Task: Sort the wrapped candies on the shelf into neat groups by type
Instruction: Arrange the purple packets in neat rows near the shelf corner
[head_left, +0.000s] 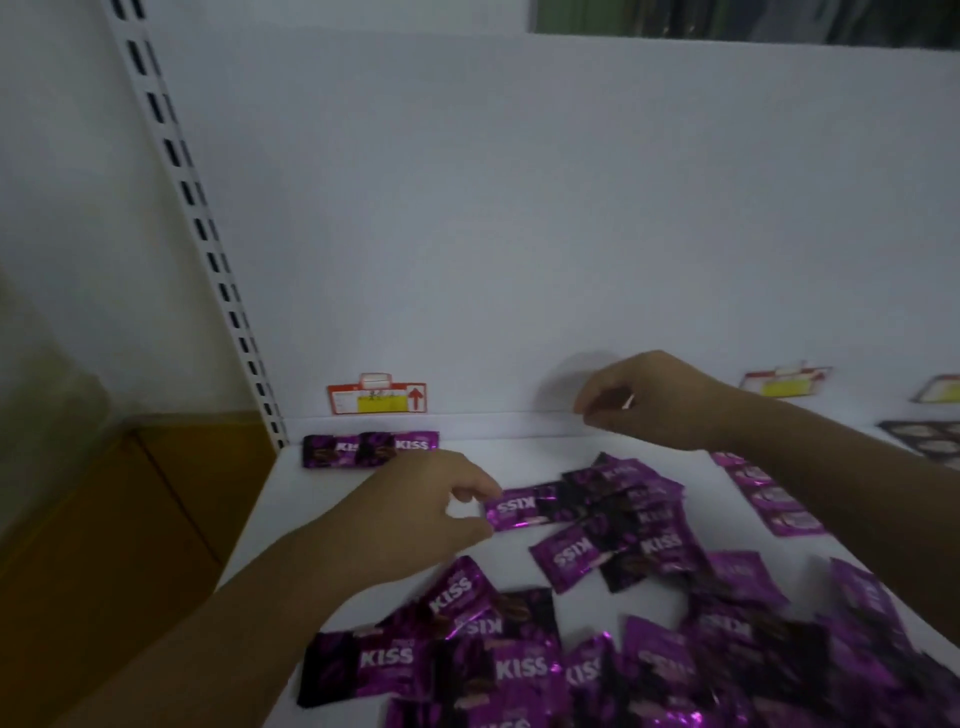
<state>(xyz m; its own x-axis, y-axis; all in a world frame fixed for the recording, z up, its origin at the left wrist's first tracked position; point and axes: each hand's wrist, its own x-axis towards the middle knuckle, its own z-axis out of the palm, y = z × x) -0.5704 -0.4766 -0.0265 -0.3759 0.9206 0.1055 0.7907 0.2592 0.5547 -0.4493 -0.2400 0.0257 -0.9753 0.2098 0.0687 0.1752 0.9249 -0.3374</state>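
Purple foil marks the piece in play: your left hand (431, 501) pinches the end of one KISS candy (519, 510) between thumb and forefinger, below and to the right of the red-and-yellow price tag (376, 399). Your right hand (649, 402) hovers well right of the tag, close to the back panel, with its fingers curled; you cannot tell whether it holds anything. Directly under the tag, a placed pair (371, 449) of matching candies lies end to end along the back edge of the white shelf (519, 452). The loose heap (623, 530) spreads below and right of the tag, toward you. A paler purple row (774, 499) lies far right of the tag.

The step in hand appears to be drawing one piece out of the heap to lengthen the line under the tag. Sorting looks early, as most pieces are unsorted. The next move calls for lifting the candy clear of the overlapping wrappers, then setting it flush beside the pair.
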